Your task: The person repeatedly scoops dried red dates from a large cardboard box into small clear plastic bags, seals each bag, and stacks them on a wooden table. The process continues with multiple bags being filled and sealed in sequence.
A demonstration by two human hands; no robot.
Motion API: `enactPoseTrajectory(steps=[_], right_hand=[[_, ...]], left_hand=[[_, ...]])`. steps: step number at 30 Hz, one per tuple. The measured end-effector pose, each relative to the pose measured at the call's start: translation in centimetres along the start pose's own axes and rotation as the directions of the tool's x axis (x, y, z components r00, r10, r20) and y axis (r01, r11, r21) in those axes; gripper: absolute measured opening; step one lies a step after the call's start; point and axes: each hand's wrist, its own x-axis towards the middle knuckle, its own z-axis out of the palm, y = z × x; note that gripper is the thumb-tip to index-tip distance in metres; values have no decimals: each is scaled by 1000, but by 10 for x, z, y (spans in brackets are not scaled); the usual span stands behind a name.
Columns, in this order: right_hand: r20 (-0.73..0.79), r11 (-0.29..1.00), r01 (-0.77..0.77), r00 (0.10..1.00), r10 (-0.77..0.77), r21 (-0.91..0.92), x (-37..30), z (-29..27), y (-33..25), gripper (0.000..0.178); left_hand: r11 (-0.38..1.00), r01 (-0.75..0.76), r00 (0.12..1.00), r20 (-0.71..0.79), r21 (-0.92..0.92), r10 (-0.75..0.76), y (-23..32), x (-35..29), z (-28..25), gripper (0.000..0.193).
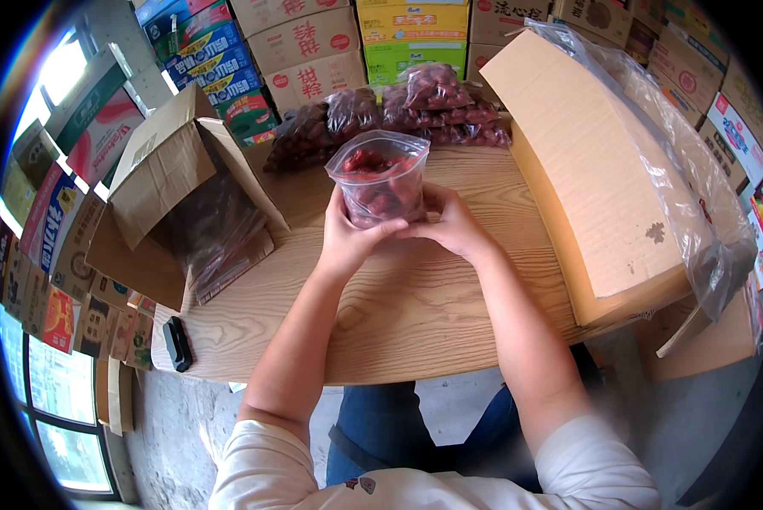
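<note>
A clear zip bag (pixel 385 197) full of dark red dried fruit, which look like jujubes, stands upright over the middle of the table with its mouth open. My left hand (pixel 347 236) grips its left side, the thumb across the lower front. From the right, my right hand (pixel 454 228) holds the bag the same way, its thumb meeting the left one. The fingers behind the bag are hidden. Just beyond it lies a stack of filled bags (pixel 432 106) of the same red fruit, along the far edge of the table.
On the left an open cardboard box (pixel 165 178) lies tipped, with clear plastic bags (pixel 228 225) in its mouth. A large carton (pixel 594 170) with a plastic liner (pixel 721 255) stands at right. A small black object (pixel 177 344) sits near the wooden table's (pixel 398 340) left edge. Stacked cartons (pixel 305 51) rise behind.
</note>
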Motion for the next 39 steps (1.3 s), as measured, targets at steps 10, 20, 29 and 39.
enactPoseTrajectory(steps=[10, 20, 29, 39], right_hand=[[-250, 929, 304, 936, -249, 212, -5, -10, -49, 48], [-432, 830, 356, 726, -535, -430, -11, -6, -57, 4], [-473, 746, 208, 660, -584, -632, -5, 1, -49, 2], [-462, 693, 310, 562, -686, -651, -5, 6, -55, 4]], left_hand=[[989, -92, 995, 41, 112, 88, 6, -3, 6, 74], [977, -154, 987, 66, 148, 146, 20, -7, 11, 80], [996, -67, 986, 158, 51, 59, 5, -1, 0, 87], [988, -148, 989, 9, 48, 148, 12, -8, 8, 64]])
